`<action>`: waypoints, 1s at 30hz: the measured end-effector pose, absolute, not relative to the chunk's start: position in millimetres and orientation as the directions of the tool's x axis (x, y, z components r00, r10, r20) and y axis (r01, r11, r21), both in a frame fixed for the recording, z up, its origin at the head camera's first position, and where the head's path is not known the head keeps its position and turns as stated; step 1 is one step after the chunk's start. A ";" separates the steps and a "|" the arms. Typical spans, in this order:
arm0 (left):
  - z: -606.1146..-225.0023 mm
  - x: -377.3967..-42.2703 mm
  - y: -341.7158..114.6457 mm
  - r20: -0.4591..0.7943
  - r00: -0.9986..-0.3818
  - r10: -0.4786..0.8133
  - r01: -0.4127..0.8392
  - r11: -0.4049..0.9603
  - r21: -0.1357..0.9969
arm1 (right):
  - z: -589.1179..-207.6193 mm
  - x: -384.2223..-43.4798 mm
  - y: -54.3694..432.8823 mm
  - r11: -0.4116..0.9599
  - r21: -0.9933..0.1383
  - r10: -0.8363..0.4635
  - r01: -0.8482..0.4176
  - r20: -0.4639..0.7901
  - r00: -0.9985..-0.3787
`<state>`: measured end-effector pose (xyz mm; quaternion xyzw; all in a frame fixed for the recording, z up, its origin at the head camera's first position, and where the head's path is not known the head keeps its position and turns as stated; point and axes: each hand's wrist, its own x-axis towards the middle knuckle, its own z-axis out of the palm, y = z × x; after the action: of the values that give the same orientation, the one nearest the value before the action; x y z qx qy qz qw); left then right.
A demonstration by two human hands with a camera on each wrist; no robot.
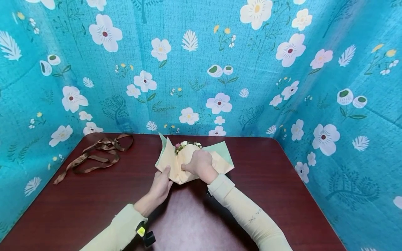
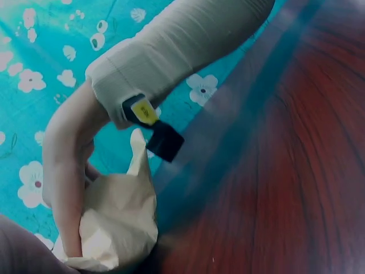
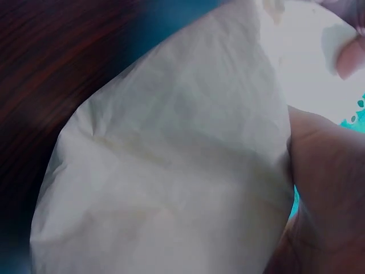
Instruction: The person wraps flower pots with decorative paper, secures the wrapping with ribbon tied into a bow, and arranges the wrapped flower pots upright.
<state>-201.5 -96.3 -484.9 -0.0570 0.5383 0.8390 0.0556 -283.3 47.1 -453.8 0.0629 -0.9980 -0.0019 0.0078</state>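
A flower bouquet [image 1: 184,143], with pink and white blooms, lies partly hidden in cream and pale green wrapping paper [image 1: 164,158]. My left hand [image 1: 161,184] grips the paper's lower left edge, thumb on the front side. Over the middle of the wrap, my right hand [image 1: 201,163] holds the folded cream paper, its thumb pointing left. The left wrist view has the right hand [image 2: 65,171] with its thumb down against the crumpled paper [image 2: 122,222]. A broad sheet of the paper [image 3: 171,148] fills the right wrist view and covers the flowers there.
A loose brown ribbon [image 1: 102,150] lies in loops on the far left of the dark red table [image 1: 251,202]. Blue floral cloth [image 1: 188,69] stands behind the table and along its sides. Both wrists carry small black devices.
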 end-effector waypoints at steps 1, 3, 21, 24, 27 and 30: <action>-483.6 -201.6 -95.0 -0.151 -0.988 0.037 -0.152 -0.429 0.891 | -453.7 -282.7 45.9 0.992 0.005 -0.127 -0.127 0.014 -0.992; -481.9 -202.0 -92.5 -0.141 -0.989 0.045 -0.146 -0.446 0.883 | -453.7 -281.7 43.5 0.992 0.015 -0.126 -0.126 0.015 -0.992; -475.1 -203.0 -80.8 -0.129 -0.988 0.084 -0.153 -0.426 0.892 | -456.3 -277.8 39.7 0.992 0.008 -0.126 -0.126 0.050 -0.991; -473.2 -203.9 -79.8 -0.123 -0.989 0.079 -0.145 -0.419 0.897 | -453.9 -276.1 43.5 0.991 -0.025 -0.133 -0.134 0.035 -0.990; -470.7 -204.7 -79.0 -0.123 -0.990 0.070 -0.141 -0.415 0.899 | -452.0 -274.9 46.9 0.988 -0.045 -0.145 -0.146 0.026 -0.989; -469.9 -204.8 -78.9 -0.127 -0.989 0.069 -0.145 -0.403 0.904 | -450.3 -274.3 50.5 0.984 -0.075 -0.159 -0.160 0.016 -0.987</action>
<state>-204.8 -78.9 -469.9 -0.0347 0.5428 0.8367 0.0638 -274.3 50.5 -450.3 0.0799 -0.9961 0.0381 0.0049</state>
